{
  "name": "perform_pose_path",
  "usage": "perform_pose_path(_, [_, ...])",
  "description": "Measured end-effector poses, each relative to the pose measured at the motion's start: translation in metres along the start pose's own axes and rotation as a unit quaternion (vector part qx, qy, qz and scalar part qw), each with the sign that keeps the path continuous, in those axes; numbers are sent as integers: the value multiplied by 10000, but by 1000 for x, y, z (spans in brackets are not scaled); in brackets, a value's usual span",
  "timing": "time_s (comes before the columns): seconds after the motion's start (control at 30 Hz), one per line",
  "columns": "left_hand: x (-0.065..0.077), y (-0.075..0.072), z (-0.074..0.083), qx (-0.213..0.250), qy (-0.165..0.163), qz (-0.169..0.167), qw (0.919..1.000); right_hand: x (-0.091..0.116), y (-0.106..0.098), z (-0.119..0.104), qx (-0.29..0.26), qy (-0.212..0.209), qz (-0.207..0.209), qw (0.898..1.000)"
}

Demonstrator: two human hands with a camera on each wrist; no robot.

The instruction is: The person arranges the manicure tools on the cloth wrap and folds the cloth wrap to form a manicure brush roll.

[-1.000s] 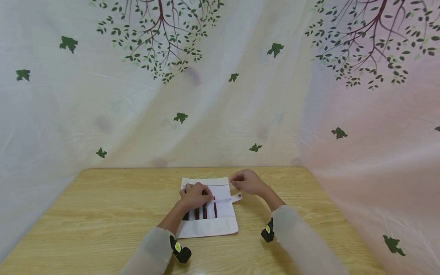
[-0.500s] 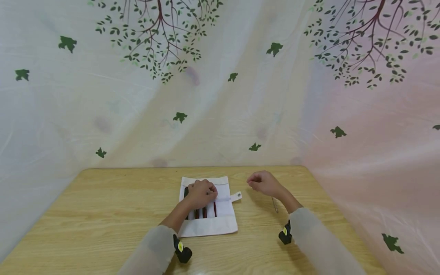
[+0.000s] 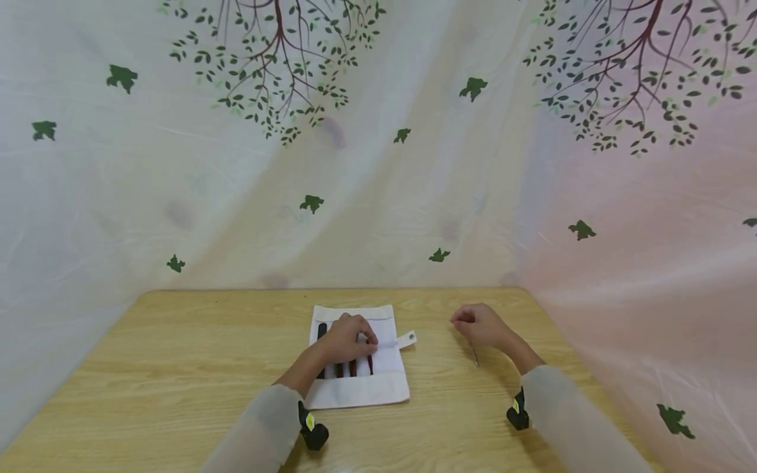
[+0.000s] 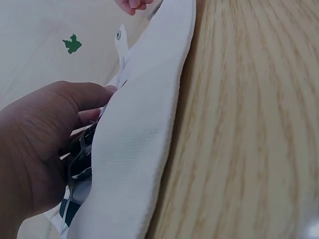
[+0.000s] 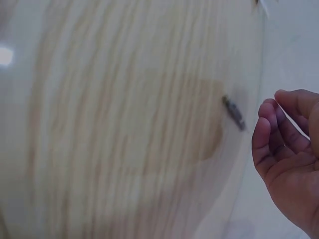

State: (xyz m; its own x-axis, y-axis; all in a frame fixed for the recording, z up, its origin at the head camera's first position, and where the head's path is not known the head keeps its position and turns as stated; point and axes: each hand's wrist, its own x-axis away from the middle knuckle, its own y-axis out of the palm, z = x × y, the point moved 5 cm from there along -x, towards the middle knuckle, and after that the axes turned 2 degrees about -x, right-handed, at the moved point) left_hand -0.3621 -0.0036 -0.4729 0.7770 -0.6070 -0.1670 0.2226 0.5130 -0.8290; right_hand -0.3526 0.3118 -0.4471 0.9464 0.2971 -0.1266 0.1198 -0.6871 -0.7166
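Pale wood-grain table (image 3: 177, 368) with rounded far corners; toward twelve o'clock, a creased whitish backdrop (image 3: 367, 177), pinkish at three, with leafy branches (image 3: 280, 46) at eleven and one. At six o'clock on the tabletop, an opened white cloth case (image 3: 357, 392), strap tab (image 3: 407, 339) toward two. Over its dark slim tools (image 3: 353, 369), the left hand (image 3: 345, 338), with curled fingers partly hidden; cannot tell whether clamped on anything. Between two and three from the case, the right hand (image 3: 481, 326), with loosely bent fingers. Toward six from it, a thin metallic tool (image 3: 475, 355), partly covered, blurred in the right wrist view. Sleeves (image 3: 260, 427) cut off below.
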Motion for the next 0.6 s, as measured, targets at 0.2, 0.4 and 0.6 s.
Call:
perform_pose_path(0.2, [-2, 2, -2, 74, -5, -103, 9999, 11, -4, 16, 364, 282, 141, 9988])
perform_pose_path(0.4, [-4, 0, 1, 252, -340, -288, 9987, 13, -5, 23, 309, 511, 198, 9980])
perform_pose_path(0.6, [-8, -3, 3, 227, -628, -456, 9967, 9, -2, 26, 277, 527, 84, 9982])
